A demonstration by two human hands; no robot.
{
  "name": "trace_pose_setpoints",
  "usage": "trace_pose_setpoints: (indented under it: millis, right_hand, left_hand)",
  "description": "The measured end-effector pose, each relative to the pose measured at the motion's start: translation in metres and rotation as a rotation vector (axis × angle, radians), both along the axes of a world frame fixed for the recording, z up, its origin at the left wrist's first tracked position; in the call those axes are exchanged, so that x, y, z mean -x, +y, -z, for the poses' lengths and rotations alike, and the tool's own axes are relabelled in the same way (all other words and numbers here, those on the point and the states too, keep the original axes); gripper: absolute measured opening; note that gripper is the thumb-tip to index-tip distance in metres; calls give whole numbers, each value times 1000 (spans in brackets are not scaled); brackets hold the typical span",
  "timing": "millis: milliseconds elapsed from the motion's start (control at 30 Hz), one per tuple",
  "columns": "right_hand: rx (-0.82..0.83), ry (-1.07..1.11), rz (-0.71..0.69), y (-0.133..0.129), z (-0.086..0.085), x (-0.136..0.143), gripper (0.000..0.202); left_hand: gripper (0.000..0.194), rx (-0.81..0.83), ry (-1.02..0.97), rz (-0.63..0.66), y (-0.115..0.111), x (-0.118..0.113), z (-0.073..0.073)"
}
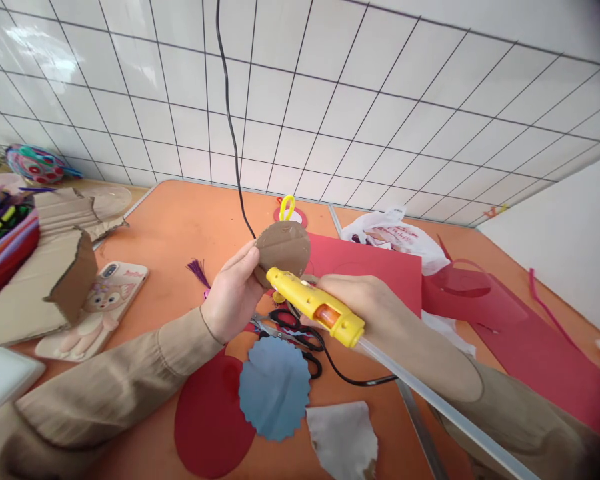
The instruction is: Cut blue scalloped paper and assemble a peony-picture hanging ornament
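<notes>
My left hand (237,290) pinches the left edge of a round cardboard disc (284,245), which is held up off the table and tilted toward me. A yellow loop (287,207) shows at the disc's top edge. In my right hand (365,300) is a yellow hot glue gun (315,305), its nozzle end close to the lower part of the disc. A long clear glue stick (430,393) sticks out of the gun's back. Whether the nozzle touches the cardboard I cannot tell. Below lie scissors (285,327), a scalloped blue disc (275,388) and a red paper circle (213,413).
Cardboard pieces (25,287), a phone in a bear case (97,310) and a white box-like object (7,377) are at left. Red sheets (370,259) and a plastic bag (400,233) lie at right. A black cord (227,100) hangs before the tiled wall (290,100).
</notes>
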State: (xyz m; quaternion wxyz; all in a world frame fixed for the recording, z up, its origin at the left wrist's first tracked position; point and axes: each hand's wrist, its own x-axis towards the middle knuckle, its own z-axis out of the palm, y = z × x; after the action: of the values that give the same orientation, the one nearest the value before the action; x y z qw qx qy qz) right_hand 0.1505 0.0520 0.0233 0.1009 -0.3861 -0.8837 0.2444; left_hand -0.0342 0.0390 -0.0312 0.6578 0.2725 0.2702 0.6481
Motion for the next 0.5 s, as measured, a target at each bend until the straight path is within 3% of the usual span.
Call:
trace_pose_setpoints:
  millis: [500]
  right_hand:
    - [-9, -15, -25, -2, -8, 3, 31]
  left_hand:
    - [34, 15, -14, -12, -1, 0, 1]
